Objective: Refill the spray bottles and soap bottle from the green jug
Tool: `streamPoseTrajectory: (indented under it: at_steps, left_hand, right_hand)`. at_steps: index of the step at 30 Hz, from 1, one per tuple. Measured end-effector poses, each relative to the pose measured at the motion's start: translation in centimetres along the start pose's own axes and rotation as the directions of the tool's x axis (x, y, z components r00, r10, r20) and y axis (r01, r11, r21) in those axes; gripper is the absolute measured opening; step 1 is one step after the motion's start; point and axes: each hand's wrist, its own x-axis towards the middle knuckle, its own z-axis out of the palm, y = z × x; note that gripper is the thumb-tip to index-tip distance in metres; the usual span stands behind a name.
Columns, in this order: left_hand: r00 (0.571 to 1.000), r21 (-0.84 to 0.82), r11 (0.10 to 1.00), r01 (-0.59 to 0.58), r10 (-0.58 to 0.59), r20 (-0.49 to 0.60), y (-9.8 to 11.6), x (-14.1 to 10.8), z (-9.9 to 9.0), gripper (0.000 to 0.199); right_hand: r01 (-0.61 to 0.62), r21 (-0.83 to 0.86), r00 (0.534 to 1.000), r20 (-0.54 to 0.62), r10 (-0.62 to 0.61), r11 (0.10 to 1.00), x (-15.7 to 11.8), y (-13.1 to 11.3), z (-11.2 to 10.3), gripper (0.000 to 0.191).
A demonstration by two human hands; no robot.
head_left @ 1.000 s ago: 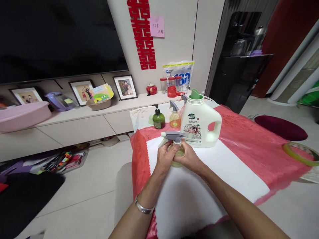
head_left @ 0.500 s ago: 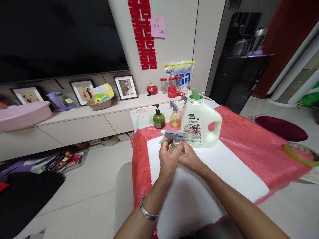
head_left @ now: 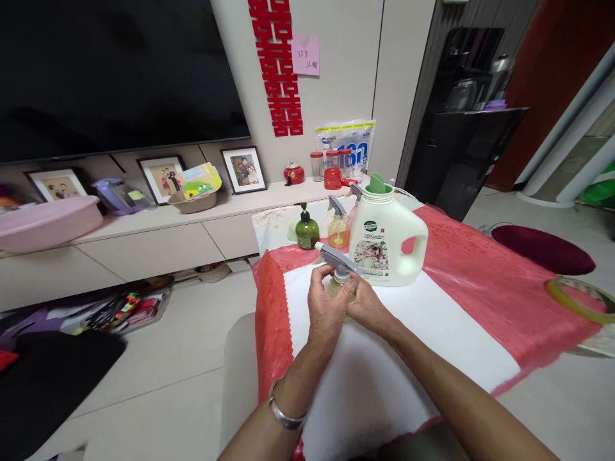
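Observation:
Both of my hands are wrapped round a clear spray bottle (head_left: 341, 280) with a grey trigger head, held over the white cloth (head_left: 461, 326). My left hand (head_left: 327, 304) grips it from the left, thumb across the front. On its right side my right hand (head_left: 369, 307) holds the bottle, some fingers hidden behind it. Just beyond stands a large pale green jug (head_left: 406, 221) with its mouth uncapped and a green piece (head_left: 377, 184) in the opening. Left of the jug are a second spray bottle (head_left: 339, 232) with orange liquid and a dark green pump bottle (head_left: 307, 232).
Red plastic sheeting (head_left: 475, 262) covers the table under the cloth. A roll of yellow tape (head_left: 557, 294) is at the right edge. Behind, a low cabinet (head_left: 144, 250) bears framed photos (head_left: 243, 169), a pink basin (head_left: 48, 221), red-lidded jars (head_left: 316, 166) and a red kettle-shaped item (head_left: 293, 173).
The grey trigger head has turned and tilted, its nozzle now pointing more away to the upper left. Both hands keep hold of the spray bottle; the view has shifted slightly.

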Motion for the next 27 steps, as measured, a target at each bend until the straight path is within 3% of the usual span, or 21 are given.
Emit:
streamPoseTrajectory:
  at_steps: [4, 18, 27]
  left_hand:
    - [0.997, 0.092, 0.994, -0.058, 0.062, -0.036, 0.2, 0.3, -0.2, 0.026]
    - [0.976, 0.122, 0.971, -0.205, 0.193, 0.098, 0.0, 0.8, -1.3, 0.017]
    - [0.981, 0.138, 0.973, -0.186, 0.176, 0.084, 0.1, 0.7, -1.2, 0.018]
  right_hand:
    - [-0.027, -0.012, 1.000, -0.001, 0.027, 1.000, 0.0, 0.2, 0.0, 0.030]
    - [-0.085, 0.014, 0.996, 0.023, 0.084, 0.996, -0.2, 0.4, 0.0, 0.040]
    - [-0.084, 0.020, 0.996, 0.017, 0.083, 0.996, -0.3, 0.5, 0.0, 0.036]
